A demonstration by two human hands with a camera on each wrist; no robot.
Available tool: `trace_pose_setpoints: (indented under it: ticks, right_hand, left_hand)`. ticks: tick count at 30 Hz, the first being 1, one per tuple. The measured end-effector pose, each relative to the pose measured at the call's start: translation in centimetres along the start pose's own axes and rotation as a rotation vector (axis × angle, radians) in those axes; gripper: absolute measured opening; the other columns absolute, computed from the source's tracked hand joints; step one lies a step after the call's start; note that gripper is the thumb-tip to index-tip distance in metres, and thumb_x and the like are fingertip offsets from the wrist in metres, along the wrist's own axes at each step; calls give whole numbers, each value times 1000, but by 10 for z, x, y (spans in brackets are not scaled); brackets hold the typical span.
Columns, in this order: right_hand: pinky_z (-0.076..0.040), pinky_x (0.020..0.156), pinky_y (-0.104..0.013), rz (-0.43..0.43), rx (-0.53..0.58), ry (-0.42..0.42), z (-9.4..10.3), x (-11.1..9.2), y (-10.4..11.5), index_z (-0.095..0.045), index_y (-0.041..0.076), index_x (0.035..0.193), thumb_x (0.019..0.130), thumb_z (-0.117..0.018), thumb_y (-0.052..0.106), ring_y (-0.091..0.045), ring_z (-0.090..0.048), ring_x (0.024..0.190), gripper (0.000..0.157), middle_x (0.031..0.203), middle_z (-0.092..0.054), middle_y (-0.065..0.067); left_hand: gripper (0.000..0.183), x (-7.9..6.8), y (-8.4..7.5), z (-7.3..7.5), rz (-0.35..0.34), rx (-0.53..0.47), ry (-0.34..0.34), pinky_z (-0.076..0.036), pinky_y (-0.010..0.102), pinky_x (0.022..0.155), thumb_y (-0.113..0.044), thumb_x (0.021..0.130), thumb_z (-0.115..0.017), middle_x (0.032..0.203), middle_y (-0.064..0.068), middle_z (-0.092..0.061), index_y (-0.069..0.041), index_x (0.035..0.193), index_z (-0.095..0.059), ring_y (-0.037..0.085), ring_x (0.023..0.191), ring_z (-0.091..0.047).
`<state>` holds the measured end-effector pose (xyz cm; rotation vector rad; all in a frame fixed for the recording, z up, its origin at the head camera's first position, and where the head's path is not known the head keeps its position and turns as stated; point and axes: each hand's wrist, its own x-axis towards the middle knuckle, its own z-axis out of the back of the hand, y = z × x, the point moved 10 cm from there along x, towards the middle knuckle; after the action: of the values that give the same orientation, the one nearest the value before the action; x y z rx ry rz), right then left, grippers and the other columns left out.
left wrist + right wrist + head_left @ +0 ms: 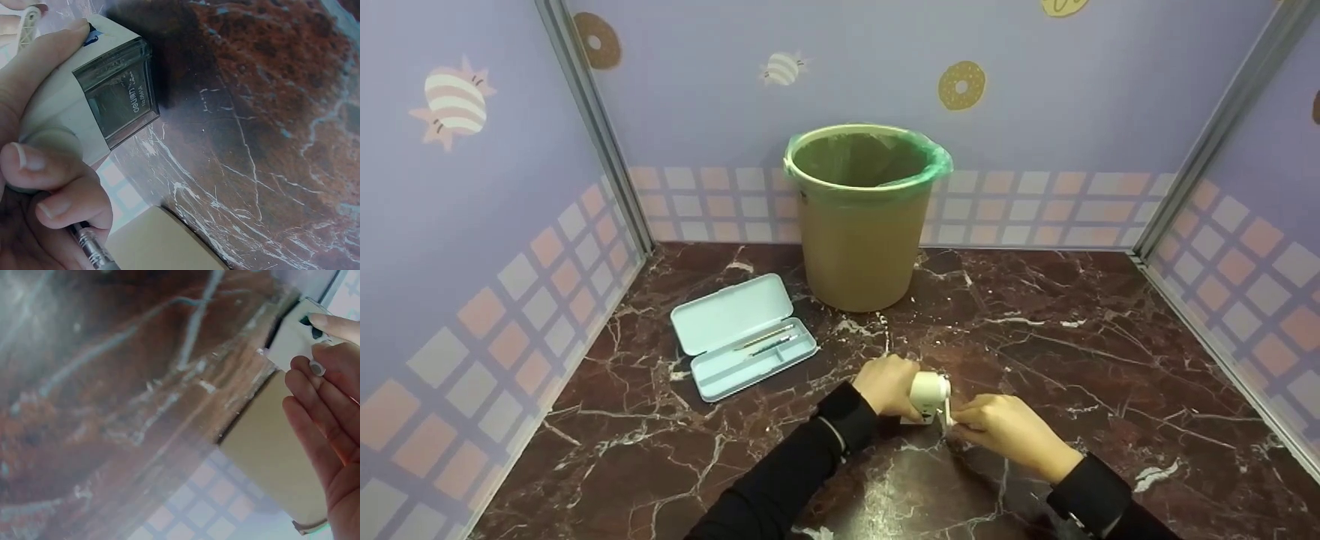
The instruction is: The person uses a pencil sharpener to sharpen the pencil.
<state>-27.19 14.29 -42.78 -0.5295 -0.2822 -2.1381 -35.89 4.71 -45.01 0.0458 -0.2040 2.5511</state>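
A white hand-crank pencil sharpener (928,388) stands on the marble-patterned table. My left hand (887,384) grips its body from the left. In the left wrist view, the sharpener's dark see-through shavings drawer (121,93) faces the camera. A slim dark rod with a silvery, clear end (93,250), like a pencil or pen, pokes out below the left fingers; its other end is hidden. On the sharpener's right side, my right hand (1009,427) pinches the crank handle (318,368) between thumb and fingers.
An open light-blue pencil case (731,307) lies to the left, with pencils (769,341) in its tray. Behind stands a tan bin (862,247) with a green liner (934,159). Small pale crumbs dot the table near it. Patterned walls enclose the back and sides.
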Motion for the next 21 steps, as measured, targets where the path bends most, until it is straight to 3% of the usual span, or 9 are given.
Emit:
trace_pose_setpoints:
  ticks: [9, 16, 21]
  right_hand:
    - [-56, 62, -26, 3, -8, -3, 18, 4, 4, -81, 15, 93, 77, -87, 18, -9, -69, 69, 18, 81, -77, 4]
    - [-58, 64, -26, 38, -33, -57, 35, 12, 3, -81, 10, 95, 71, -88, 8, -11, -70, 68, 25, 82, -78, 1]
    - [-57, 63, -25, 41, -47, -55, 43, 19, -1, -81, 11, 94, 73, -87, 8, -10, -69, 68, 22, 81, -77, 2]
  left_hand:
    - [47, 0, 0, 0, 5, -25, 4, -55, 33, 63, -39, 61, -94, 88, 1, -75, -13, 93, -71, 17, 77, -69]
    - [46, 0, -1, 2, 5, -12, 16, -57, 33, 66, -35, 63, -94, 91, 2, -76, -13, 97, -72, 18, 80, -70]
    - [45, 0, 0, 0, -1, -32, 27, -56, 34, 66, -34, 63, -95, 90, 3, -76, -12, 95, -72, 18, 79, -69]
